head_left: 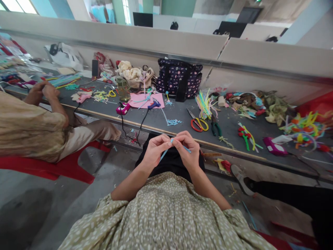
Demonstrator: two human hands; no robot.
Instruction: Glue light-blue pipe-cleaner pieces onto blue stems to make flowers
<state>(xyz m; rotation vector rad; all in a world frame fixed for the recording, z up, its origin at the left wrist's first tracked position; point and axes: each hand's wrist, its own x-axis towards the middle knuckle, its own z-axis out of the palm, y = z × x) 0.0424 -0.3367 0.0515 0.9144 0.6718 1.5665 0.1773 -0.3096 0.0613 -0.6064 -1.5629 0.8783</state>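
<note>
Two hands, the left hand (155, 150) and the right hand (186, 148), meet just short of the surface (153, 120), fingers pinched on blue strip (163, 155) between them. I see one length slanting down beside the left, another jutting across the right, neither hand nearer.

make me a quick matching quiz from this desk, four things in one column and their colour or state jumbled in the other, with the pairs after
1. light blue strip
2. scissors
3. pliers
4. fabric bag

A. dark, with a dotted print
B. red and yellow handles
C. pinched by the left hand and right hand
D. dark green handles

Pairs: 1-C, 2-B, 3-D, 4-A
</note>
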